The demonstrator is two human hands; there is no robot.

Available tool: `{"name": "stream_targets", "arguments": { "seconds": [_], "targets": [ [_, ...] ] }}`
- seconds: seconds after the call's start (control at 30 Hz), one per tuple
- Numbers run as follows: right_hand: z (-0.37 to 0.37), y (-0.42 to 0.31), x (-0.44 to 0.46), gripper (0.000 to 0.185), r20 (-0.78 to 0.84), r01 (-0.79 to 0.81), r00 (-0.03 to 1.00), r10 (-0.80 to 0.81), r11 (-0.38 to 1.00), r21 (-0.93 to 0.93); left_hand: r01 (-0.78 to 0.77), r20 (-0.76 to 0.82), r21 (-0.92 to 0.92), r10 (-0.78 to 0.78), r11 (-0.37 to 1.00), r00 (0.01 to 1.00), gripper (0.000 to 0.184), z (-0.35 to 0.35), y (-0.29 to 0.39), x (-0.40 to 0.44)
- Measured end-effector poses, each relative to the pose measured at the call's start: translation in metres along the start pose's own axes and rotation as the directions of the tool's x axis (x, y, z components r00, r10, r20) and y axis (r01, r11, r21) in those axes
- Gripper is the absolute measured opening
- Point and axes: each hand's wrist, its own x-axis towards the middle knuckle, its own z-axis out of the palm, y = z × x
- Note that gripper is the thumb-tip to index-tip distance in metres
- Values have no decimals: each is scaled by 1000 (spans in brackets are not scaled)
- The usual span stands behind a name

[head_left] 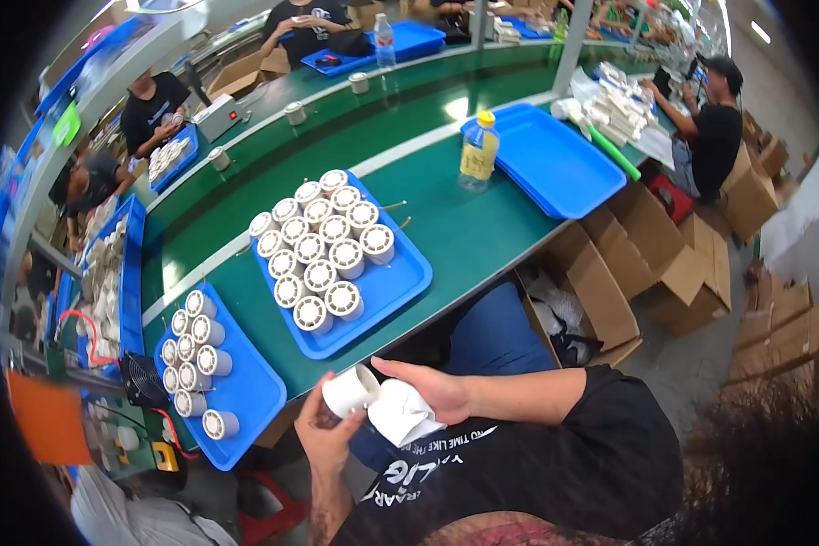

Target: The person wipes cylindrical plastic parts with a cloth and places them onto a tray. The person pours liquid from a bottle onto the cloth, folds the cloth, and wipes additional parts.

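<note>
My left hand is closed around a white cylindrical housing, fingers and thumb on its side. The housing is tilted, with its open round end towards my right hand. That hand is closed on a folded white cloth-like piece, which touches or nearly touches the housing's rim; its exact material I cannot make out. Some fingers of the right hand are hidden behind it. Both hands are over my lap, just off the bench edge. Beyond them, a blue tray bears rows of white cylinders with slotted tops.
A second blue tray with white cylinders is on the left. On the green bench stand a yellow-capped bottle and stacked blue trays. Cardboard boxes stand at right. Several people work around the line.
</note>
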Motion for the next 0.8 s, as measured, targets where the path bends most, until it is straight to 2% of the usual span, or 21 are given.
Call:
{"name": "stream_targets", "arguments": {
  "seconds": [0.07, 0.13, 0.17, 0.2, 0.23, 0.27, 0.33, 0.4, 0.47, 0.53, 0.57, 0.6, 0.7, 0.73, 0.8],
  "targets": [
    [11, -11, -17, 41, -42, 97, 994, -98, 995, -23, -66, 53, 149, 59, 987, 997, 71, 17, 14, 20],
    [19, -34, -43, 31, -69, 329, 937, -343, 931, -160, -54, 113, 220, 30, 974, 993, 72, 32, 19, 34],
    [8, -43, -53, 28, -216, 388, 850, -481, 848, -362, -98, 151, 228, 64, 969, 986, 72, 44, 25, 40],
    [16, -60, -74, 25, -115, 438, 728, -675, 589, -679, -135, 157, 246, 98, 960, 983, 72, 54, 29, 45],
    [19, -70, -85, 26, -46, 445, 568, -822, 353, -823, -136, 144, 261, 101, 956, 984, 73, 66, 39, 47],
    [19, -83, -91, 29, 29, 353, 403, -915, 126, -927, -160, 147, 237, 127, 958, 981, 73, 77, 44, 50],
    [11, -98, -94, 31, 91, 330, 264, -960, 2, -944, -234, 180, 191, 200, 953, 963, 74, 93, 46, 52],
    [1, -101, -96, 50, 142, 370, 404, -904, 19, -929, -274, 149, 147, 253, 950, 956, 74, 113, 42, 49],
    [-4, -94, -88, 84, 231, 521, 596, -769, 151, -840, -289, 91, 174, 277, 941, 957, 74, 127, 36, 45],
    [0, -89, -83, 84, 256, 584, 654, -712, 259, -770, -261, 6, 211, 266, 942, 964, 74, 133, 32, 39],
    [2, -87, -81, 84, 269, 604, 681, -682, 315, -732, -207, -34, 154, 215, 966, 976, 73, 131, 32, 36],
    [5, -90, -81, 71, 309, 626, 691, -653, 327, -708, -188, -46, 140, 196, 972, 980, 73, 130, 33, 33],
    [-2, -80, -77, 51, 389, 525, 597, -701, -25, -851, -139, -55, 97, 145, 986, 988, 71, 129, 38, 30],
    [-5, -77, -74, 36, 439, 510, 543, -716, -134, -850, -134, -58, 85, 140, 987, 988, 72, 130, 40, 30],
    [-14, -80, -66, 31, 589, 381, 462, -663, -451, -807, -120, -51, 52, 122, 991, 991, 72, 130, 41, 34]
  ]
}}
